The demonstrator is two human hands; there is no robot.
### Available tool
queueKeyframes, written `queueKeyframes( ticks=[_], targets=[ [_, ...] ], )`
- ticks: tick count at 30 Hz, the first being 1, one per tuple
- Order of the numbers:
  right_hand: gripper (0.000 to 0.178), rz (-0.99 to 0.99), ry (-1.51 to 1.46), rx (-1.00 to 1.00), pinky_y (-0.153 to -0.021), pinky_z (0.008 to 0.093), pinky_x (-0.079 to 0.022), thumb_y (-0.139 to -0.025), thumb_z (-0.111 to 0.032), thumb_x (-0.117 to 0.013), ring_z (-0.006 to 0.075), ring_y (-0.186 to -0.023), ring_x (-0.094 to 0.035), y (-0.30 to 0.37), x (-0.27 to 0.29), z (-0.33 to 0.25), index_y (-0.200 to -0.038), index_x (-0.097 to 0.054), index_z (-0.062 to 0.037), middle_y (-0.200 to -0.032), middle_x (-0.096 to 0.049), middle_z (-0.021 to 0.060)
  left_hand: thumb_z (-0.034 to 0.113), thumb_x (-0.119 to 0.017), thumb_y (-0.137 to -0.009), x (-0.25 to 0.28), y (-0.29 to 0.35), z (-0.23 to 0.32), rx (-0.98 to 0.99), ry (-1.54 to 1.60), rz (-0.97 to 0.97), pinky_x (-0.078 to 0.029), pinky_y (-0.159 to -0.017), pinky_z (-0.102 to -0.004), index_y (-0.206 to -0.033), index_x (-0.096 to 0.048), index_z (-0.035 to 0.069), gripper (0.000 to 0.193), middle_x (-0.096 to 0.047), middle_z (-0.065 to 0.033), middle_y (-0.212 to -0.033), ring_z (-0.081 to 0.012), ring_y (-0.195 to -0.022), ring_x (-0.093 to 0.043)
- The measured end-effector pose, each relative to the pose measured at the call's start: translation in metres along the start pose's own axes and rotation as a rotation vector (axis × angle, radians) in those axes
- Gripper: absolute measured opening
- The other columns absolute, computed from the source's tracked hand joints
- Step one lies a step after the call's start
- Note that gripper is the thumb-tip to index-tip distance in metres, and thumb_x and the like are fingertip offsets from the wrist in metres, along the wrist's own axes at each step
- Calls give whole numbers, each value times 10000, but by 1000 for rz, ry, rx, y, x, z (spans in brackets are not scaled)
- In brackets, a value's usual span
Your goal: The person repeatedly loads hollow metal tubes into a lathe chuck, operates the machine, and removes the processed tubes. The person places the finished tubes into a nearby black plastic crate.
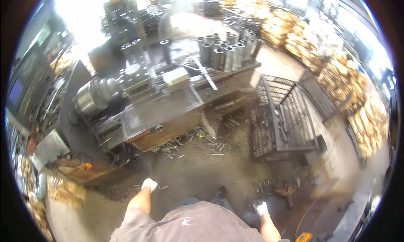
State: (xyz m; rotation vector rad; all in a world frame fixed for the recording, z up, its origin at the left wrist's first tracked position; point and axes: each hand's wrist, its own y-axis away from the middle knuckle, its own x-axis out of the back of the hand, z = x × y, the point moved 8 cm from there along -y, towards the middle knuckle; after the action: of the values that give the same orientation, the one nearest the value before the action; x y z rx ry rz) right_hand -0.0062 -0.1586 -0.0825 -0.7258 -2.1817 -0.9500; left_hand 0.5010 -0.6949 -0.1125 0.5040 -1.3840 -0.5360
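Note:
My left hand (149,184), in a white glove, hangs low beside my body, above the floor in front of the machine. On the other side, my right hand (260,208) hangs down too, its white glove darkened along one edge. Neither hand touches the machine, and no held thing shows in either. Both are small and blurred, so how their fingers lie is unclear. Ahead stands a lathe-like machine (168,111) with a round metal chuck (93,97) at its left. A pale box (176,76) and a long metal bar (205,74) lie on its top.
Several upright metal tubes (228,59) crowd the bench's far right end. A dark mesh cage (284,116) stands right of the machine. Metal scraps (202,137) litter the floor below it. Wrapped yellowish bundles (338,80) are stacked along the right; a control panel (25,86) is at left.

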Motion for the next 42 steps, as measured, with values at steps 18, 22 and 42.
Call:
queueKeyframes(
  ticks=[18,22,42],
  targets=[
    [187,-399,-182,-331,-531,394,-597,-969,-149,-649,275,-624,-757,-222,-3,-111,-972,-754,5,-820,-748,124,513,-480,-1087,158,53,-255,749,1252,1316,-556,-956,-490,-1244,-641,-46,603,-709,-234,-1254,-419,-1107,-686],
    [240,-425,-161,-205,-556,379,-596,-970,-207,-668,257,-654,-767,-227,-5,-184,-968,-755,17,-841,-761,120,546,-395,-1102,206,65,-267,854,954,1231,-486,-1122,-509,-1484,-530,7,674,-583,-266,-1478,-421,-1342,-581],
    [356,-440,186,-161,-674,429,-574,-880,-341,-659,296,-676,-736,-286,26,-257,-884,-800,-14,-792,-762,175,312,-480,-1077,174,-81,-187,281,1875,399,-509,-1056,-418,-1402,-628,41,448,-684,-112,-1367,-277,-1197,-659]
  ],
)
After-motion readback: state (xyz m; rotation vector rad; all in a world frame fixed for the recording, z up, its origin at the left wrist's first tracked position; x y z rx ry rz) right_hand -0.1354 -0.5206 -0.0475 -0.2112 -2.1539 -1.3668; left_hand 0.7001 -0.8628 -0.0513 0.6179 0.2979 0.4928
